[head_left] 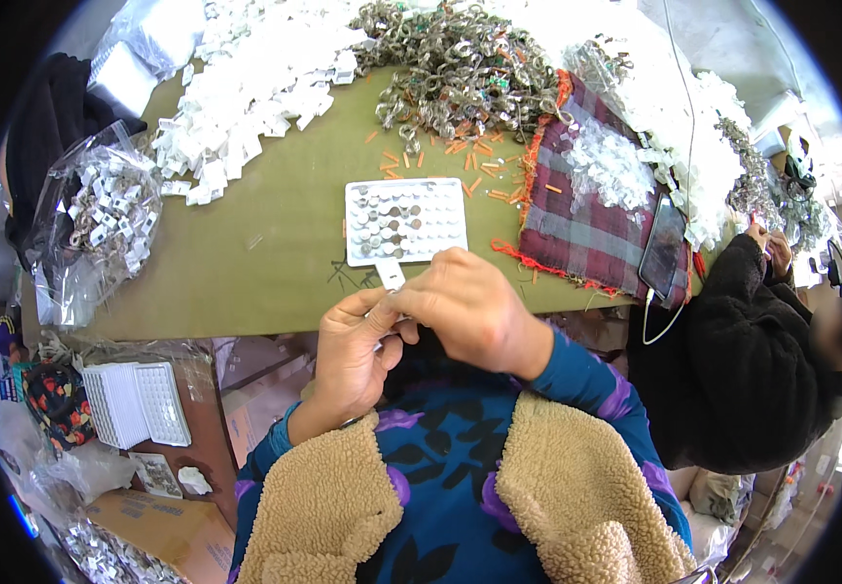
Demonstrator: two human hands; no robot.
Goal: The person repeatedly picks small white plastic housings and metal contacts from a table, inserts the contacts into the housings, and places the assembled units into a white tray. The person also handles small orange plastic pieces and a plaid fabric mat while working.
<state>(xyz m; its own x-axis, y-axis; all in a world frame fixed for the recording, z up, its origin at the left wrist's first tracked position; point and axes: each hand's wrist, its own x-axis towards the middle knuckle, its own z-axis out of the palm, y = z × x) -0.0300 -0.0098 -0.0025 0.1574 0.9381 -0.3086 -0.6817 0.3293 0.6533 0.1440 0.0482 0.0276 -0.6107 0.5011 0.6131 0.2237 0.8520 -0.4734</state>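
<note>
A small white plastic casing (390, 274) sticks up from between my two hands, just over the table's near edge. My left hand (351, 352) is closed, its thumb and forefinger pinching the casing's lower end. Beside it my right hand (474, 310) is closed too, knuckles up, with its fingertips meeting the left ones; whatever they grip is hidden. Right beyond the casing lies a white tray (451, 232) of small round pockets. Several silver, coin-like discs (392, 226) sit in its left and middle pockets.
Heaps of white plastic parts (246, 107) and tangled metallic parts (469, 73) cover the table's far side. Orange sticks (479, 151) lie scattered. To the right are a plaid cloth (581, 219), a cabled phone (664, 248) and a person in black (766, 360). A parts bag (100, 219) stands left.
</note>
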